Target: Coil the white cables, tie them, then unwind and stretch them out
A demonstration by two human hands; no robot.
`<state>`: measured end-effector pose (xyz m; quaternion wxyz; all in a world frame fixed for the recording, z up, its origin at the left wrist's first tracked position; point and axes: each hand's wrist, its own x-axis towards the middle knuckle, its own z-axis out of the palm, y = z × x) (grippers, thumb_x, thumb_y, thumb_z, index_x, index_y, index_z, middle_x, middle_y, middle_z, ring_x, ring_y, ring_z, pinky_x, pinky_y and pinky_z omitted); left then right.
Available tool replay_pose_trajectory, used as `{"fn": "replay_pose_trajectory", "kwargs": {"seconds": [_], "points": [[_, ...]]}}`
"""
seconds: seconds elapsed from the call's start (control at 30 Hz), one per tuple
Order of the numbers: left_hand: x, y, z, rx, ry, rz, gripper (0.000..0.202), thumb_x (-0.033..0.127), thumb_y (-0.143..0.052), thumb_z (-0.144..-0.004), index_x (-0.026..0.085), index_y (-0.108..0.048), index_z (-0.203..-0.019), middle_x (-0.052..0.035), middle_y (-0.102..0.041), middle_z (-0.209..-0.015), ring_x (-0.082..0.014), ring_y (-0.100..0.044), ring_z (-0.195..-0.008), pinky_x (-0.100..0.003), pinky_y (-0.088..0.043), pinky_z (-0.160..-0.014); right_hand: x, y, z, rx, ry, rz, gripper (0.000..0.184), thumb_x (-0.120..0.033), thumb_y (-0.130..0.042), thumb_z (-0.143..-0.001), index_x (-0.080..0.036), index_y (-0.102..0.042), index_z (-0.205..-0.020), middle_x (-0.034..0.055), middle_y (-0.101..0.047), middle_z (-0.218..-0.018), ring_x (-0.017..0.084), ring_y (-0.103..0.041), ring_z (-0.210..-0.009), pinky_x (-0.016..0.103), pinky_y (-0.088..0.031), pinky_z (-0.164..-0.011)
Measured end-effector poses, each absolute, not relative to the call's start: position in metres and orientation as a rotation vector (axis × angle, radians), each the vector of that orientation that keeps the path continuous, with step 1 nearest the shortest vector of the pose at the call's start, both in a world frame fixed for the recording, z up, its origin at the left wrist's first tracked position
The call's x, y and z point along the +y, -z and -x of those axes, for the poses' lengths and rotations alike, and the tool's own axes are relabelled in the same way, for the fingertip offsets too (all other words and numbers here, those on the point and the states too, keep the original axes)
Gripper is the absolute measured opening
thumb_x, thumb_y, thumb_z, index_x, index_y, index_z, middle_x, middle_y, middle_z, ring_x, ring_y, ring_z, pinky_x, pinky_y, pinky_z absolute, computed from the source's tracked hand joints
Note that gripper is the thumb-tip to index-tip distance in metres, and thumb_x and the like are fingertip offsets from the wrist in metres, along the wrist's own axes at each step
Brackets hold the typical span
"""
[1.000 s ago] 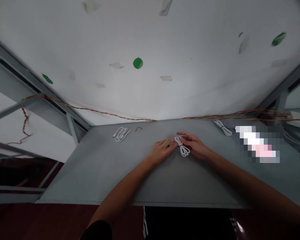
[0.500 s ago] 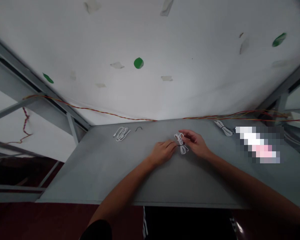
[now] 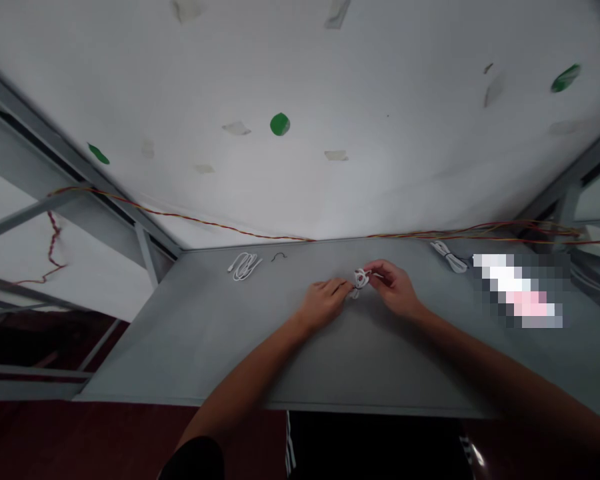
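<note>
A small bundle of white cable is pinched between both hands on the grey table, with a dark tie showing at its middle. My left hand holds its left side with the fingertips. My right hand grips its top right, and the fingers hide part of the coil. A second coiled white cable lies farther off to the left, next to a thin dark wire. A third white cable, tied at its middle, lies at the far edge to the right.
Twisted red and yellow wires run along the table's far edge, in front of a white wall with green patches and tape scraps. A pixelated patch covers something on the right of the table. Grey metal framing stands to the left.
The white cable bundle has drawn up shorter and tighter between my hands, and its lower loops have gone. My right hand has moved slightly left and closed on it.
</note>
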<state>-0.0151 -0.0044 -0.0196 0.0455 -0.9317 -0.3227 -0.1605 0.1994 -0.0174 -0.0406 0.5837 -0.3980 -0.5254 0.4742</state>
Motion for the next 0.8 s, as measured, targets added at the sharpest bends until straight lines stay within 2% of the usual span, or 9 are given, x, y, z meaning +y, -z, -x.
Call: {"fn": "replay_pose_trajectory", "kwargs": {"seconds": [0.13, 0.23, 0.3, 0.4, 0.47, 0.6, 0.67, 0.8], "points": [[-0.001, 0.019, 0.016, -1.039, 0.545, 2.762, 0.021, 0.018, -0.053, -0.097, 0.019, -0.067, -0.113, -0.0077, -0.071, -0.099, -0.0174, -0.069, -0.079, -0.026, -0.052, -0.069, -0.022, 0.031, -0.202, -1.338, -1.111, 0.875, 0.023, -0.046, -0.070, -0.087, -0.023, -0.069, -0.085, 0.0054, -0.069, -0.090, 0.020, -0.065, -0.087, 0.036, -0.052, -0.084], [0.001, 0.017, 0.019, -1.087, 0.583, 2.705, 0.021, 0.016, -0.052, -0.096, 0.020, -0.066, -0.111, -0.0069, -0.069, -0.098, -0.0159, -0.068, -0.080, -0.024, -0.051, -0.070, -0.023, 0.025, -0.202, -1.397, -1.226, 0.823, 0.032, -0.052, -0.067, -0.087, -0.021, -0.070, -0.079, 0.0078, -0.068, -0.101, 0.022, -0.064, -0.095, 0.038, -0.052, -0.090], [0.001, 0.014, 0.020, -1.084, 0.583, 2.693, 0.020, 0.016, -0.051, -0.096, 0.019, -0.066, -0.110, -0.0074, -0.069, -0.099, -0.0156, -0.068, -0.081, -0.024, -0.051, -0.071, -0.024, 0.025, -0.199, -1.393, -1.318, 0.863, 0.039, -0.055, -0.065, -0.088, -0.020, -0.066, -0.073, 0.0075, -0.067, -0.098, 0.021, -0.064, -0.092, 0.037, -0.053, -0.086], [-0.001, 0.010, 0.019, -1.030, 0.627, 2.683, 0.018, 0.017, -0.051, -0.097, 0.019, -0.066, -0.108, -0.0072, -0.070, -0.098, -0.0152, -0.068, -0.082, -0.024, -0.051, -0.070, -0.025, 0.029, -0.192, -1.282, -1.520, 0.949, 0.035, -0.050, -0.078, -0.078, -0.021, -0.063, -0.089, 0.0046, -0.066, -0.095, 0.018, -0.064, -0.080, 0.032, -0.055, -0.068], [-0.003, 0.008, 0.017, -1.028, 0.706, 2.675, 0.017, 0.018, -0.052, -0.097, 0.019, -0.066, -0.106, -0.0061, -0.070, -0.096, -0.0140, -0.067, -0.080, -0.023, -0.050, -0.069, -0.026, 0.032, -0.188, -1.176, -1.649, 0.949, 0.049, -0.045, -0.084, -0.071, -0.023, -0.059, -0.107, 0.0051, -0.067, -0.101, 0.018, -0.065, -0.079, 0.029, -0.054, -0.059], [-0.009, 0.008, 0.011, -1.130, 0.836, 2.710, 0.017, 0.020, -0.049, -0.100, 0.019, -0.066, -0.100, -0.0045, -0.070, -0.091, -0.0122, -0.066, -0.075, -0.021, -0.048, -0.067, -0.028, 0.035, -0.186, -1.117, -1.751, 0.881, 0.062, -0.042, -0.085, -0.071, -0.023, -0.056, -0.123, 0.0068, -0.070, -0.105, 0.018, -0.066, -0.082, 0.027, -0.052, -0.058], [-0.012, 0.009, 0.007, -1.208, 0.858, 2.751, 0.018, 0.023, -0.048, -0.101, 0.020, -0.066, -0.099, -0.0045, -0.070, -0.091, -0.0127, -0.066, -0.077, -0.022, -0.047, -0.067, -0.027, 0.036, -0.187, -1.179, -1.725, 0.861, 0.058, -0.040, -0.086, -0.069, -0.022, -0.060, -0.118, 0.0057, -0.071, -0.102, 0.018, -0.066, -0.082, 0.028, -0.052, -0.062], [-0.017, 0.006, 0.002, -1.370, 0.870, 2.864, 0.020, 0.026, -0.047, -0.101, 0.020, -0.066, -0.097, -0.0048, -0.069, -0.092, -0.0140, -0.065, -0.081, -0.024, -0.049, -0.070, -0.025, 0.037, -0.189, -1.353, -1.499, 0.911, 0.032, -0.038, -0.083, -0.072, -0.019, -0.068, -0.093, 0.0034, -0.071, -0.088, 0.019, -0.066, -0.082, 0.035, -0.053, -0.078]]}}
